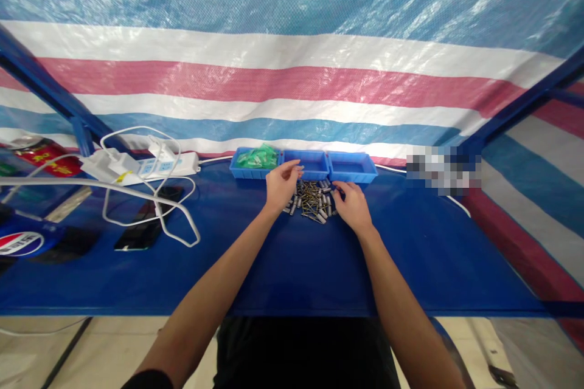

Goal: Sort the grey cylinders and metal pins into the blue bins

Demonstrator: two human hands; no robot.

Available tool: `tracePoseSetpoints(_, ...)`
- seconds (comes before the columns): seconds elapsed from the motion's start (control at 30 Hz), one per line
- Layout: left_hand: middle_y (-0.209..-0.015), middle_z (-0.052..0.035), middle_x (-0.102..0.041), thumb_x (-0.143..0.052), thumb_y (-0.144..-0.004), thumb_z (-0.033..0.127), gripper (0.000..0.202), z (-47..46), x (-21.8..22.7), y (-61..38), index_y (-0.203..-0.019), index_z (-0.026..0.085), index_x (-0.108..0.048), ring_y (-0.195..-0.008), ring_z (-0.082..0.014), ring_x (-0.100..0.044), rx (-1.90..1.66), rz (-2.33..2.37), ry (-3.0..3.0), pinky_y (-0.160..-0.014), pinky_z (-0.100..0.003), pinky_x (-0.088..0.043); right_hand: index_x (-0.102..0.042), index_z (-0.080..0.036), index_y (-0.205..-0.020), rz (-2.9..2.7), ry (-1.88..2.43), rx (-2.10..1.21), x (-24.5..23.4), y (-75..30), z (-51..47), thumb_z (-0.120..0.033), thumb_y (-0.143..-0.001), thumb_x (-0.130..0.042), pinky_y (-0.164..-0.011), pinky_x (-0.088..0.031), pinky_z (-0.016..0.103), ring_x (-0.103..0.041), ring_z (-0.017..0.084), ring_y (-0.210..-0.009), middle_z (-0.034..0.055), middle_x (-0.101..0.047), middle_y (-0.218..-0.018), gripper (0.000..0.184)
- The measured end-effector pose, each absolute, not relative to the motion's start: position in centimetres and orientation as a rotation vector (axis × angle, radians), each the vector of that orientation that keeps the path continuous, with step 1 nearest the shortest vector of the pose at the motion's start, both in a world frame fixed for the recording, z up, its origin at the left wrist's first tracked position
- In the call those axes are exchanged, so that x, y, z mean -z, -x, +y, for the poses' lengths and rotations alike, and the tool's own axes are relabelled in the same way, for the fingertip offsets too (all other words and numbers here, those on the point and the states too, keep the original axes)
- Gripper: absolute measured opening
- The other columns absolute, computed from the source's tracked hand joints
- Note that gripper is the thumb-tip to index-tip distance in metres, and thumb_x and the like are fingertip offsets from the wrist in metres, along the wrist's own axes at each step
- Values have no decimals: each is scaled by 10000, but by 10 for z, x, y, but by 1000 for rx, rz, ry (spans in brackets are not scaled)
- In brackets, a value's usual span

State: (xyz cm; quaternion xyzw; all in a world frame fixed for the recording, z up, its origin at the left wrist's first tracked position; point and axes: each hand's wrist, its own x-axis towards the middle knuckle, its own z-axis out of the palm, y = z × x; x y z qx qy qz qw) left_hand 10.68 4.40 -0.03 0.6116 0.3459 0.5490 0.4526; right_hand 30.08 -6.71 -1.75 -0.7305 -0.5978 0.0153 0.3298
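A small heap of screws and grey plugs (311, 200) lies on the blue table (292, 261) in front of three blue trays. My left hand (281, 183) hovers at the heap's left edge, fingers pinched on a small piece I cannot make out, close to the middle tray (306, 164). On the heap's right side rests my right hand (352, 205), fingers curled down onto the parts. The left tray (254, 162) holds green plastic pieces. The right tray (352, 167) shows only its blue floor.
A white power strip (150, 165) with plugs and looping white cables (155, 206) lies at the left. A dark phone (139, 234) lies under the cables. Cans and a dark object sit at the far left edge. A striped tarpaulin (292, 73) walls the back.
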Motion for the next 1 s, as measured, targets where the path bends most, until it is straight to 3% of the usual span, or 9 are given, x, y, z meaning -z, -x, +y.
tracePoseSetpoints(0.17, -1226, -99, -773, -589, -931, 127, 322, 30, 3, -98, -1181, 198, -779, -1070, -229, -754, -1397, 873, -2064, -949, -359, -617, -656, -247, -1430, -1707, 2042, 65, 15, -293, -67, -296, -1037, -451, -1001, -480, 454, -599, 321, -1095, 151, -664, -1222, 446)
tracePoseSetpoints(0.33, -1348, -120, -719, -589, -928, 106, 374, 24, 7, -99, -1250, 202, -754, -1173, -267, -704, -1310, 889, -2300, -1082, -457, -555, -641, -287, -1455, -1734, 2145, 108, 11, -286, -68, -323, -1047, -449, -941, -486, 468, -581, 342, -1087, 154, -644, -1246, 452)
tracePoseSetpoints(0.53, -1340, -126, -717, -593, -931, 101, 361, 16, 8, -97, -1239, 199, -755, -1155, -276, -676, -1301, 854, -2397, -1064, -484, -551, -797, -220, -1168, -1646, 2040, 124, 8, -289, -70, -319, -1021, -510, -999, -490, 420, -611, 309, -1124, 119, -729, -1202, 338)
tracePoseSetpoints(0.67, -1315, -113, -728, -588, -943, 99, 332, 8, 4, -95, -1207, 202, -761, -1117, -256, -676, -1346, 798, -2387, -1036, -465, -561, -815, -215, -956, -1506, 2095, 154, 8, -298, -72, -318, -1002, -531, -901, -523, 400, -663, 311, -1057, 117, -787, -1034, 306)
tracePoseSetpoints(0.8, -1266, -100, -747, -595, -943, 98, 308, 1, 4, -95, -1175, 204, -767, -1106, -248, -684, -1319, 781, -2354, -1027, -452, -569, -801, -244, -963, -1410, 2161, 92, 12, -310, -73, -308, -940, -624, -799, -534, 392, -714, 306, -943, 108, -798, -982, 190)
tracePoseSetpoints(1.0, -1221, -89, -757, -597, -930, 79, 288, -3, 6, -97, -1118, 206, -774, -1110, -241, -688, -1283, 744, -2357, -1021, -437, -572, -719, -242, -918, -1364, 1957, -62, 20, -319, -69, -226, -858, -667, -804, -562, 388, -740, 267, -849, 55, -783, -879, 81)
